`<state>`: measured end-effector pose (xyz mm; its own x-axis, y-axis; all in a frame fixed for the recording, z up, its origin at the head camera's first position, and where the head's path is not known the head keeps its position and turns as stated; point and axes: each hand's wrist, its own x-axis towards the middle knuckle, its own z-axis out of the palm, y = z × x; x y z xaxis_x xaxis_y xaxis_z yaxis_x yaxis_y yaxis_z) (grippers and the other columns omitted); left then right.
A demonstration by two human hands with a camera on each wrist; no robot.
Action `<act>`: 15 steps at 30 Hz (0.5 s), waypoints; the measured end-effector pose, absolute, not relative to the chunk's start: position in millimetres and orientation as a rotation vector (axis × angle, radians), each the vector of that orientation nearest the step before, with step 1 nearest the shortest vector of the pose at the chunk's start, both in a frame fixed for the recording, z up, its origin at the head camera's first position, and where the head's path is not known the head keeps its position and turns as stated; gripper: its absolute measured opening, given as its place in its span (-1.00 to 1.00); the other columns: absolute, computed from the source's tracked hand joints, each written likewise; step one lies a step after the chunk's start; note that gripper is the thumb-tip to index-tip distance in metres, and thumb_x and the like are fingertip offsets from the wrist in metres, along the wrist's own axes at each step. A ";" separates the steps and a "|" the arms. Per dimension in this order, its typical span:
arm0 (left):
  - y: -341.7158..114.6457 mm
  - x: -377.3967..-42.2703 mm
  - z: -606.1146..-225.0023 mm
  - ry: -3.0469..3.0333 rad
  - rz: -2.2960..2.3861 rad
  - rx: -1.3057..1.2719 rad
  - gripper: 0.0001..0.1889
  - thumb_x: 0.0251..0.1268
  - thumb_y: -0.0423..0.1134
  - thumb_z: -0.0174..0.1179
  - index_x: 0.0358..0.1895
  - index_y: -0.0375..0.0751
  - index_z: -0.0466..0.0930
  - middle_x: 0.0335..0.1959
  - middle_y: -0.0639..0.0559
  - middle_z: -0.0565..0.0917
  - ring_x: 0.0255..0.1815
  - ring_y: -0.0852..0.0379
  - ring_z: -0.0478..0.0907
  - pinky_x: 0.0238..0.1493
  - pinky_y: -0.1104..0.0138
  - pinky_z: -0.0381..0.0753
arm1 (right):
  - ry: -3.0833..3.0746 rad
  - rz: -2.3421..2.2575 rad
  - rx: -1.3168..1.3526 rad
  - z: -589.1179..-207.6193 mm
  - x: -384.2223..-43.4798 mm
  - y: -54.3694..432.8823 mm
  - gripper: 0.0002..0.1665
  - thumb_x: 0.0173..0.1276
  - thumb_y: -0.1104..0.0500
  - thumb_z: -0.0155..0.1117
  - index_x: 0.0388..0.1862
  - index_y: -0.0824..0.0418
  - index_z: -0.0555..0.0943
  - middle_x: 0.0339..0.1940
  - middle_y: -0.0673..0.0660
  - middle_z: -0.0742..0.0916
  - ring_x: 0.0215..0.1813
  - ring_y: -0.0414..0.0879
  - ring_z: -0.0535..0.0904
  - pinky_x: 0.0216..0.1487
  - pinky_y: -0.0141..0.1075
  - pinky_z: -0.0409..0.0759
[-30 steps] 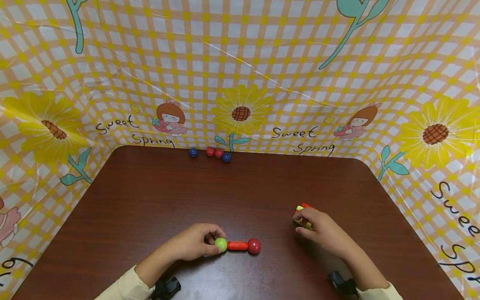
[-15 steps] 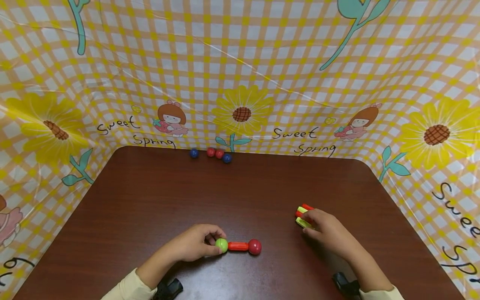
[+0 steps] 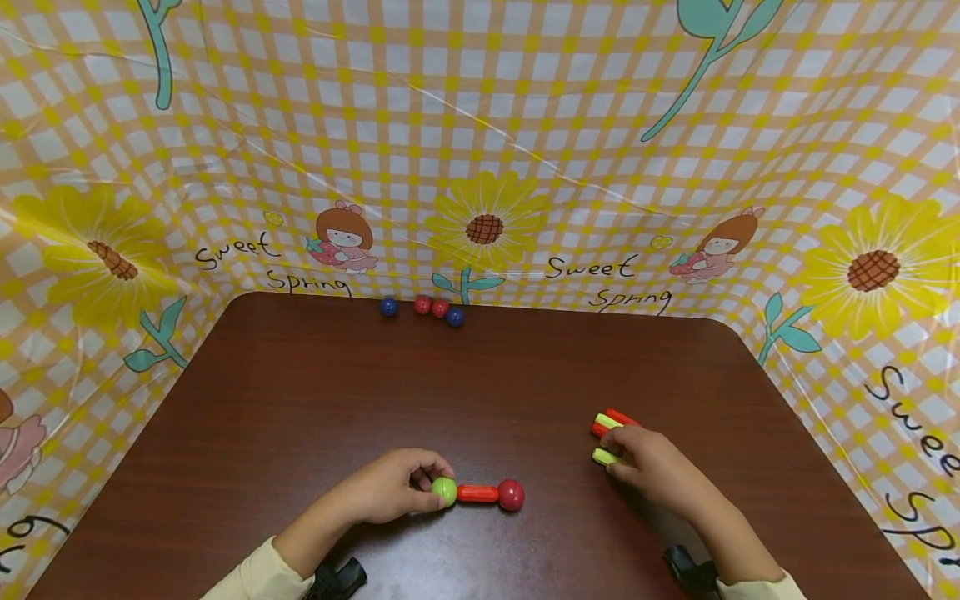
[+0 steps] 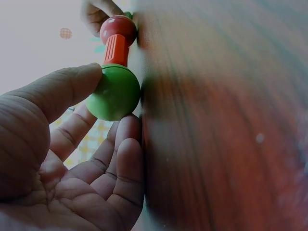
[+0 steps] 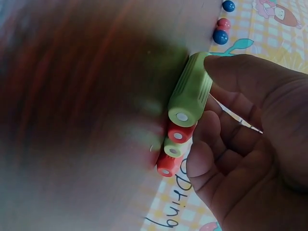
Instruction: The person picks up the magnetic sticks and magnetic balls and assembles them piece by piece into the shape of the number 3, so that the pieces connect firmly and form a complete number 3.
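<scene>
Green ball (image 4: pixel 115 95) against red stick (image 4: pixel 116 49)

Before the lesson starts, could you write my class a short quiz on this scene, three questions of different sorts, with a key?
1. Multiple choice. What does the left hand pinch?
a) a blue ball
b) a green ball
c) a green rod

2. True or false. In the head view, the red rod nearest that hand has a blue ball at its right end.

3. Count. How many balls lie along the far edge of the table, and in which colours?

Key
1. b
2. False; a red ball is there.
3. Four: two blue, two red.
</scene>
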<state>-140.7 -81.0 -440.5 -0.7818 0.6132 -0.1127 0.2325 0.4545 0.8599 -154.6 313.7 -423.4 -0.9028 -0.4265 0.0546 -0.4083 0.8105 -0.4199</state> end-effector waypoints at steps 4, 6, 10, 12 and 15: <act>-81.1 -141.4 -441.6 2.307 1.260 0.717 -0.79 0.25 -0.23 0.39 -0.07 -0.02 0.66 -0.27 0.18 0.59 -0.21 0.20 0.52 -0.19 0.31 0.52 | 2.917 -0.661 -0.694 -424.2 -154.7 313.8 -0.79 0.23 0.31 0.43 -0.23 0.07 0.63 -0.42 -0.18 0.59 -0.43 -0.30 0.39 -0.37 -0.32 0.42; -81.5 -141.7 -442.7 2.313 1.255 0.717 -0.79 0.25 -0.23 0.39 -0.07 -0.02 0.66 -0.27 0.20 0.59 -0.21 0.22 0.52 -0.19 0.32 0.52 | 2.907 -0.664 -0.704 -424.5 -154.6 313.4 -0.79 0.23 0.31 0.43 -0.24 0.06 0.62 -0.43 -0.18 0.59 -0.44 -0.31 0.39 -0.38 -0.33 0.42; -82.3 -142.3 -444.6 2.318 1.249 0.716 -0.79 0.25 -0.23 0.39 -0.07 0.00 0.66 -0.28 0.22 0.59 -0.22 0.25 0.52 -0.20 0.33 0.52 | 2.903 -0.679 -0.729 -424.3 -154.1 311.6 -0.79 0.22 0.29 0.45 -0.27 0.03 0.61 -0.45 -0.20 0.57 -0.44 -0.32 0.39 -0.38 -0.34 0.41; -82.5 -142.3 -445.0 2.315 1.251 0.718 -0.79 0.25 -0.23 0.39 -0.07 0.00 0.66 -0.28 0.22 0.59 -0.22 0.25 0.52 -0.20 0.33 0.52 | 2.911 -0.688 -0.738 -424.0 -153.9 310.5 -0.78 0.22 0.28 0.45 -0.27 0.01 0.61 -0.42 -0.22 0.59 -0.41 -0.32 0.40 -0.35 -0.33 0.43; -82.5 -142.5 -445.3 2.314 1.251 0.717 -0.79 0.25 -0.23 0.39 -0.07 0.00 0.66 -0.27 0.22 0.59 -0.22 0.24 0.52 -0.21 0.33 0.53 | 2.928 -0.711 -0.745 -423.6 -153.6 308.5 -0.77 0.24 0.25 0.46 -0.26 -0.04 0.61 -0.38 -0.24 0.61 -0.37 -0.30 0.43 -0.29 -0.32 0.44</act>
<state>-142.5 -82.5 -445.3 -0.7826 0.6125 -0.1116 0.2420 0.4644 0.8519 -153.6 308.5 -423.6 -0.8841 -0.4614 0.0740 -0.4439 0.7798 -0.4414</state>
